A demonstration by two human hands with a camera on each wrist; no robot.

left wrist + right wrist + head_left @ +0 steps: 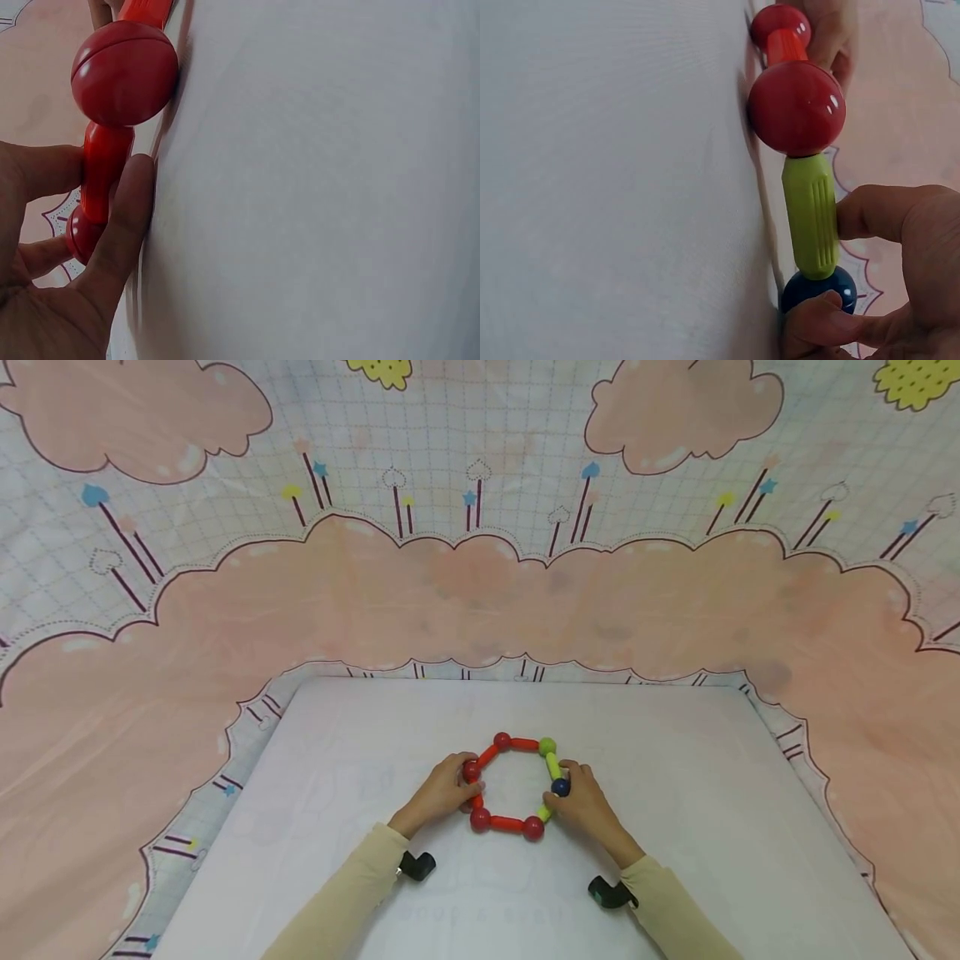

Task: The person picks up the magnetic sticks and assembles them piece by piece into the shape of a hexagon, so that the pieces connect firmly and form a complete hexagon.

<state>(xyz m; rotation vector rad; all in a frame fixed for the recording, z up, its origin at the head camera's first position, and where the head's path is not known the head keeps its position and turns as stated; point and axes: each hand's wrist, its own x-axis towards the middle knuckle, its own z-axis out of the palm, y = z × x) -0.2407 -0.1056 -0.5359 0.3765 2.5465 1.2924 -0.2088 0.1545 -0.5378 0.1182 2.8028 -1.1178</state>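
Note:
A six-sided ring of toy building rods and balls (507, 824) lies on the white tabletop, with red parts on the left and green rods on the right. My left hand (442, 789) pinches its left side at a red rod (105, 169) between two red balls (126, 73). On the opposite side, my right hand (588, 802) grips the ring at the blue ball (560, 787), one fingertip against the lower green rod (811, 217). A green ball (547, 746) sits at the far right corner, a red ball (502, 741) at the far left one.
The white tabletop (675, 752) reaches out on all sides of the ring. A peach and white patterned cloth (480, 610) hangs behind it and shows along its sides. Black wrist camera mounts (611, 893) stick out inward from both sleeves, low over the table.

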